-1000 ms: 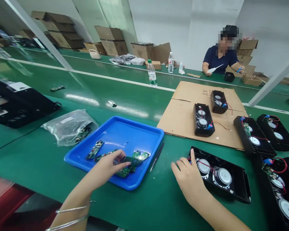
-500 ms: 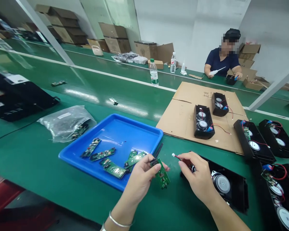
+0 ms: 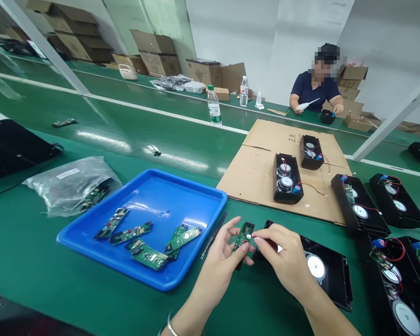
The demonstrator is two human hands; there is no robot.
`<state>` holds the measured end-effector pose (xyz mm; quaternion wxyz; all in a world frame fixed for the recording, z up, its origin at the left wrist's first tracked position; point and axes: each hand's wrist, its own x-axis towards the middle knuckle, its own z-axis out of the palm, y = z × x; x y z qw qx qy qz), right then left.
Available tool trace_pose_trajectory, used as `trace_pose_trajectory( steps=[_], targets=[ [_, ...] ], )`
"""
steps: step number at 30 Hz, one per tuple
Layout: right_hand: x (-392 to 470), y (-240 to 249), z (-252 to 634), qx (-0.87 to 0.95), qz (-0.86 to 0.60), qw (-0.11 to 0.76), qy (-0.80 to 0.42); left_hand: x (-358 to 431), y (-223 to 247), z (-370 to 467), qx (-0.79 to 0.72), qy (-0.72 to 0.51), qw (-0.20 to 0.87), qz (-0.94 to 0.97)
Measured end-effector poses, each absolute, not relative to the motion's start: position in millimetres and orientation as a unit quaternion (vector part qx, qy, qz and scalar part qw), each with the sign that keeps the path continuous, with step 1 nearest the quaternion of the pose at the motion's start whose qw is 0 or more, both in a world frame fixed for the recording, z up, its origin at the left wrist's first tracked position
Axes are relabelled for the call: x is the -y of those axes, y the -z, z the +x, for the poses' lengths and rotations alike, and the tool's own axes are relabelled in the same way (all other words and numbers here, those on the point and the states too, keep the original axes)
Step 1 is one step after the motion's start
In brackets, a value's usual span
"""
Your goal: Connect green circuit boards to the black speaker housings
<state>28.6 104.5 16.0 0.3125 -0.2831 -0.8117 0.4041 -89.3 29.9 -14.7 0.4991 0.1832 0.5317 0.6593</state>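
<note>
A green circuit board is held upright between the thumb and fingers of my left hand. My right hand pinches a small white connector on a thin red wire, and the connector is at the board's face; whether it is seated I cannot tell. Under and behind my right hand lies an open black speaker housing with round silver speakers, partly hidden. To the left, a blue tray holds several more green boards.
Beside the tray are a dark thin tool and a plastic bag of boards. Speaker housings stand on cardboard and at the right. Across the bench sits a person; a bottle stands mid-bench.
The board in my left hand has been turned more upright, and my right hand has brought the white connector from a gap away up to it. The camera view has shifted slightly.
</note>
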Motion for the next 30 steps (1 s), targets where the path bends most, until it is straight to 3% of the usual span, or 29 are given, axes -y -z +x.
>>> trace_pose_trajectory(
  steps=[7,21,30],
  targets=[
    [-97.6,-12.7,22.2,0.835,-0.296,0.331,-0.324,-19.7,19.8,-87.1,-0.553,-0.670,0.442,0.226],
    [-94.5,-8.9,24.9,0.855,-0.244,0.378,-0.257,-14.3,20.0,-88.1,-0.427,-0.713,0.507,0.227],
    [-99.0,-11.7,27.1,0.877,-0.166,0.368,-0.260,-13.3,21.7,-98.1,-0.442,-0.687,0.485,0.313]
  ],
)
